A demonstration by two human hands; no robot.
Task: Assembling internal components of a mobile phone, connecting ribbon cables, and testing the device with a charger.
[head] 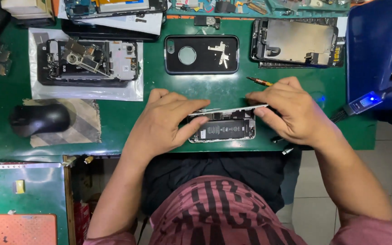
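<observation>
Evidently both hands work together: left hand (166, 122) and right hand (289, 111) pinch the lifted screen panel (232, 109) edges, hinging it above the opened phone (223, 129) at the mat's (128, 118) six o'clock edge, the screwdriver (259, 81) lying just beyond at twelve

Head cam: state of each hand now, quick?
Left hand: closed on the opened phone, thumb at its near edge.
Right hand: pinching the lifted screen panel above the phone.

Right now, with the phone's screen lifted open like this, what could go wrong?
1. Both hands, left and right, hold the screen panel tilted over the opened phone; lifting it further may strain any cable joining them.
2. The phone lies near the green mat's front edge and could slide off.
</observation>
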